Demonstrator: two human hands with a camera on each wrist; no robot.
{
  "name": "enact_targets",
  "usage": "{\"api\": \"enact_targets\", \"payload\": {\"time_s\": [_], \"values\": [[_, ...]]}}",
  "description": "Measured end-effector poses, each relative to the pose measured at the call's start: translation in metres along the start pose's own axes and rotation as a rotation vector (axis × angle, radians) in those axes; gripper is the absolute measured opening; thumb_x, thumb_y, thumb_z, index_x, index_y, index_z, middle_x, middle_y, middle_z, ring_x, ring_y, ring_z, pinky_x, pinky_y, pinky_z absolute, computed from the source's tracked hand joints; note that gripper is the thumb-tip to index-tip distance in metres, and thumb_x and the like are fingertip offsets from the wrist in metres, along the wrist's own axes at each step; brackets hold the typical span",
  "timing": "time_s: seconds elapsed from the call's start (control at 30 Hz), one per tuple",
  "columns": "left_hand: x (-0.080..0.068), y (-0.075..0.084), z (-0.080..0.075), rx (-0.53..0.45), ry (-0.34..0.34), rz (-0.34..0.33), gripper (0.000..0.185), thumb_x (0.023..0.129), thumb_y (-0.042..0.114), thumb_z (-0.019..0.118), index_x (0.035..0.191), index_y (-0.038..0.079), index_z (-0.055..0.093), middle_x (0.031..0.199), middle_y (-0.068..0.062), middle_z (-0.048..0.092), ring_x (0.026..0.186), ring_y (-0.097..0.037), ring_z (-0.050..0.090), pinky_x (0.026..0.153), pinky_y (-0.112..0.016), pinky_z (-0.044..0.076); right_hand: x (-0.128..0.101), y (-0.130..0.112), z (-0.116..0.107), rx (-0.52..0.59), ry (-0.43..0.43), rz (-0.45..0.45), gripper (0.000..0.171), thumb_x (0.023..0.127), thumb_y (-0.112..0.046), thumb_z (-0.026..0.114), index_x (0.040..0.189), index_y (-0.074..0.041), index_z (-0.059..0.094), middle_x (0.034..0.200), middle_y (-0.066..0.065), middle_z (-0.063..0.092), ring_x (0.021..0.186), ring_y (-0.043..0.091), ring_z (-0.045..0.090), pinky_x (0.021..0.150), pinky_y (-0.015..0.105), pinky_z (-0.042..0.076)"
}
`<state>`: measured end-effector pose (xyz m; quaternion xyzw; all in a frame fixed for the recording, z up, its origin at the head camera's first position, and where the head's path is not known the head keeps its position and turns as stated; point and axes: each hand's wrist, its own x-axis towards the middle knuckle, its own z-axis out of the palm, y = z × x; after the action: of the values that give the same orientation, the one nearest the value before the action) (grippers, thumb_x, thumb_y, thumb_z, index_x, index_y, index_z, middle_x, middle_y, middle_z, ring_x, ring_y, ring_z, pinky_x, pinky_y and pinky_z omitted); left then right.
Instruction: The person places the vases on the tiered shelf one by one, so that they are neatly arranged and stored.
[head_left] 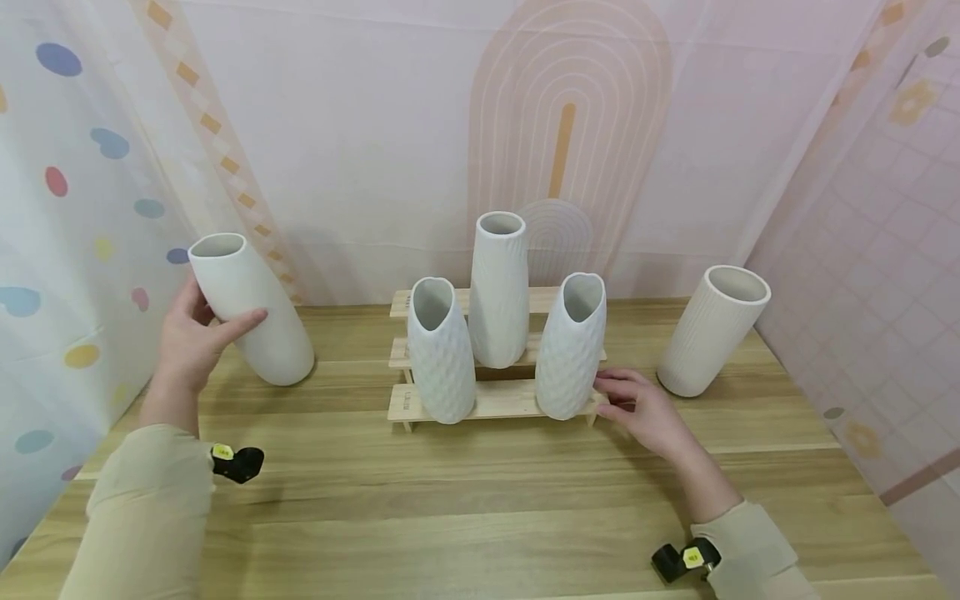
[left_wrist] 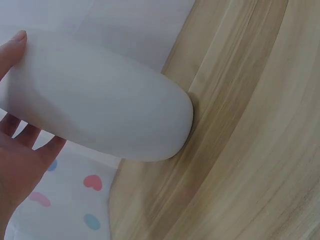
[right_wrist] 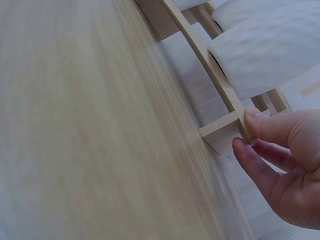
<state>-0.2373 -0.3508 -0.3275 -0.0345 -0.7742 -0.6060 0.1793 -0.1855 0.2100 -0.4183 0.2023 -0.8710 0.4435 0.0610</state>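
- Left hand (head_left: 191, 337) wraps a smooth white ceramic vase (head_left: 251, 308), tilted, its base on the wooden table (head_left: 480, 508).
- Right hand (head_left: 641, 410) pinches the stepped wooden rack's (head_left: 491, 402) front corner beside a dimpled white vase (head_left: 570, 346).

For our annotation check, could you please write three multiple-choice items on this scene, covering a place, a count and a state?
1. Where does the right hand rest?
A. on the ribbed vase
B. at the wooden rack's right end
C. flat on the table

2. How many white vases stand on the rack?
A. three
B. two
C. five

3. How is the smooth vase in the left hand?
A. upright
B. lying flat
C. tilted

Answers: B, its fingers pinch the rack's front slat; A, two dimpled in front, one taller behind; C, it leans left, base on the table.
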Motion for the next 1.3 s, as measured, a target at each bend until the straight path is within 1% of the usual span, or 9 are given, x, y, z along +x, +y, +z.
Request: {"api": "enact_targets", "payload": {"time_s": [0.07,0.2,0.37,0.47,0.6,0.7,0.87,1.13,1.3], "values": [[0.0,-0.001,0.0,-0.019,0.009,-0.015,0.08,0.075,-0.001,0.074,0.139,0.031,0.039,0.134,-0.003,0.041,0.111,-0.017,0.043,0.075,-0.012,0.042,0.001,0.0,0.001,0.004,0.0,-0.004,0.035,0.081,-0.003,0.069,0.115,0.004,0.063,0.122,0.018,0.053,0.102,0.032,0.057,0.081,0.041,0.051],[-0.001,0.001,0.001,0.007,0.039,-0.073,0.08,0.075,0.005,0.077,0.138,0.035,0.039,0.135,-0.002,0.041,0.112,-0.019,0.042,0.078,-0.015,0.042,0.001,-0.002,0.001,0.014,-0.001,-0.013,0.035,0.081,-0.002,0.069,0.115,0.006,0.062,0.121,0.019,0.053,0.102,0.033,0.057,0.081,0.043,0.051],[-0.003,0.005,0.005,0.011,0.101,-0.13,0.079,0.071,0.009,0.08,0.136,0.036,0.043,0.133,-0.002,0.042,0.107,-0.015,0.045,0.092,-0.028,0.039,0.0,-0.003,0.0,0.004,-0.003,-0.009,0.035,0.081,-0.002,0.069,0.115,0.006,0.062,0.121,0.02,0.053,0.1,0.033,0.058,0.082,0.044,0.05],[-0.005,0.008,0.008,0.009,0.137,-0.148,0.08,0.07,0.01,0.081,0.135,0.037,0.043,0.133,-0.001,0.042,0.106,-0.014,0.045,0.099,-0.037,0.035,0.001,-0.004,0.0,0.019,-0.009,0.009,0.035,0.081,-0.002,0.069,0.115,0.006,0.062,0.122,0.019,0.053,0.101,0.033,0.057,0.081,0.043,0.05],[-0.009,0.011,0.011,-0.016,0.18,-0.15,0.08,0.068,0.01,0.082,0.134,0.036,0.045,0.132,-0.001,0.044,0.108,-0.015,0.045,0.101,-0.041,0.034,0.001,-0.005,0.0,0.036,-0.015,0.023,0.036,0.081,-0.003,0.069,0.115,0.006,0.062,0.123,0.019,0.052,0.101,0.032,0.057,0.081,0.042,0.051],[-0.009,0.019,0.015,-0.079,0.21,-0.12,0.079,0.067,0.007,0.083,0.133,0.033,0.047,0.129,-0.001,0.046,0.108,-0.016,0.046,0.098,-0.036,0.038,0.001,-0.005,0.0,0.03,-0.014,0.023,0.036,0.081,-0.003,0.069,0.115,0.006,0.062,0.122,0.019,0.052,0.1,0.032,0.057,0.081,0.041,0.051],[-0.004,0.045,0.024,-0.186,0.199,-0.001,0.078,0.066,-0.001,0.081,0.132,0.026,0.05,0.127,-0.003,0.048,0.109,-0.018,0.048,0.089,-0.028,0.043,0.0,-0.005,0.0,0.022,-0.013,0.022,0.035,0.081,-0.003,0.069,0.115,0.006,0.062,0.122,0.019,0.052,0.1,0.032,0.057,0.08,0.04,0.051],[-0.004,0.097,0.052,-0.133,0.121,0.064,0.076,0.066,0.003,0.082,0.131,0.026,0.051,0.126,-0.005,0.05,0.107,-0.021,0.048,0.085,-0.031,0.045,-0.001,-0.004,0.0,-0.036,-0.004,-0.019,0.035,0.081,-0.004,0.069,0.114,0.005,0.063,0.121,0.018,0.054,0.103,0.032,0.056,0.082,0.041,0.05],[0.0,0.118,0.074,-0.086,0.078,0.148,0.073,0.067,0.005,0.082,0.13,0.026,0.052,0.125,-0.007,0.051,0.106,-0.024,0.05,0.086,-0.033,0.046,-0.001,-0.003,0.0,-0.026,-0.007,-0.011,0.036,0.081,-0.004,0.069,0.115,0.005,0.062,0.122,0.019,0.053,0.104,0.032,0.056,0.083,0.042,0.05]]}}
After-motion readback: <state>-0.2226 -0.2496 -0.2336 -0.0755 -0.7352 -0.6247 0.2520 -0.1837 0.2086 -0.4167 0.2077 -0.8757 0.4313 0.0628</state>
